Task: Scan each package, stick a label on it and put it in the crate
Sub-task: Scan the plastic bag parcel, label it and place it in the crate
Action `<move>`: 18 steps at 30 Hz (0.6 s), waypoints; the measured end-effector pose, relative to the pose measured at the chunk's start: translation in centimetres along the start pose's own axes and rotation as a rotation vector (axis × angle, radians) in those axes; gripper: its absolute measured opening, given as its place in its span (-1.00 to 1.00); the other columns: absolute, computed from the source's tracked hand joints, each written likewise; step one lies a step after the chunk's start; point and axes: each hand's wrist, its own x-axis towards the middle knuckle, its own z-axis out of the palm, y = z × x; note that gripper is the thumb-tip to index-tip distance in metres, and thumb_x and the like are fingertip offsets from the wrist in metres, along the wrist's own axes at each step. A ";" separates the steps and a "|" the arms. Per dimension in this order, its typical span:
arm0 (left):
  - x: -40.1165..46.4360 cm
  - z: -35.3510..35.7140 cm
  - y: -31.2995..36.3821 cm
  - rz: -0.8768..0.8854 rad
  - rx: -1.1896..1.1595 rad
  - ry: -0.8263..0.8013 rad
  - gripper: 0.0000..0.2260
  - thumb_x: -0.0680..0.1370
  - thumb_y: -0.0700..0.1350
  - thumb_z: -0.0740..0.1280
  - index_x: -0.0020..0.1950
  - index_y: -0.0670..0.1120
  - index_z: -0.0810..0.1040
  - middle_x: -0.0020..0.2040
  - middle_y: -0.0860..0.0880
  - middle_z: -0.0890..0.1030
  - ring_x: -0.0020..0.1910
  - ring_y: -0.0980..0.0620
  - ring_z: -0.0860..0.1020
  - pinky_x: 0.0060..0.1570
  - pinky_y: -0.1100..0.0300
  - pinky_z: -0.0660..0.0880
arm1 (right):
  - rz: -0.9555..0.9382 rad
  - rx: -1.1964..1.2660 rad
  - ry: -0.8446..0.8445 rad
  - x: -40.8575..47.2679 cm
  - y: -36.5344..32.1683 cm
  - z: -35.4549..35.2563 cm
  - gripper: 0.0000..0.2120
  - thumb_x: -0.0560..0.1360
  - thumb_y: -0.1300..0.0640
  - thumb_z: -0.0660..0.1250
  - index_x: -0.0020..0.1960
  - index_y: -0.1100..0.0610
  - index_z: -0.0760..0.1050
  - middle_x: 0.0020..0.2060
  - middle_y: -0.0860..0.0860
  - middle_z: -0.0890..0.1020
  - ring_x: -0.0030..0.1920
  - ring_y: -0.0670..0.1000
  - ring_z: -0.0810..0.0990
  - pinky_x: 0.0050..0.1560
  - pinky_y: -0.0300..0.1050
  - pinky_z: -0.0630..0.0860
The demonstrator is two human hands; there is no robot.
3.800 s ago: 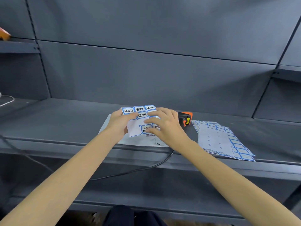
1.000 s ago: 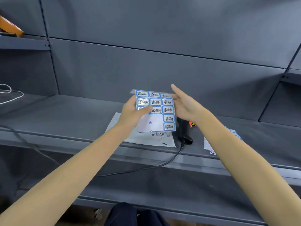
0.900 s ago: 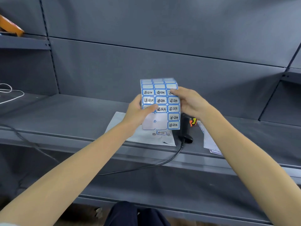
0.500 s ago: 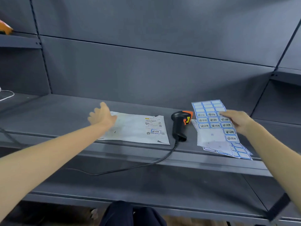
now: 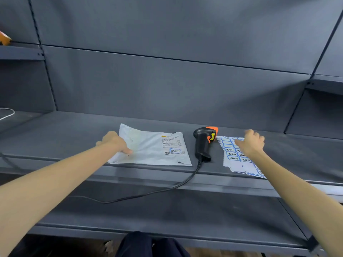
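A flat white mailer package point(image 5: 148, 151) lies on the grey shelf point(image 5: 65, 134), with a printed shipping label and a blue-framed sticker point(image 5: 175, 150) near its right end. My left hand point(image 5: 115, 142) grips the package's left edge, thumb on top. My right hand point(image 5: 250, 142) hovers over the stack of blue-framed label sheets point(image 5: 234, 160), fingers loosely curled and holding nothing. Between the package and the sheets lies the black and orange handheld scanner point(image 5: 203, 143). No crate is in view.
The scanner's black cable point(image 5: 148, 193) hangs over the shelf's front edge onto a lower shelf point(image 5: 167, 216). An orange object point(image 5: 4, 39) sits on the upper left shelf and a white cable point(image 5: 7, 114) lies at far left. Grey back panels close the rear.
My right hand has laid the label sheet on the stack and let go. My left hand has moved right onto the package's left edge and taken hold of it.
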 end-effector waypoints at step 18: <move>-1.3 -0.9 -3.0 0.228 -0.792 -0.013 -0.75 0.55 -0.38 0.28 0.20 -0.20 0.51 0.07 -0.12 0.56 0.02 -0.12 0.51 0.06 0.09 0.44 | -0.476 0.129 -0.132 -4.8 -11.6 2.1 -0.55 0.58 0.03 0.23 0.41 0.16 0.29 0.34 0.10 0.42 0.41 0.14 0.24 0.33 0.01 0.20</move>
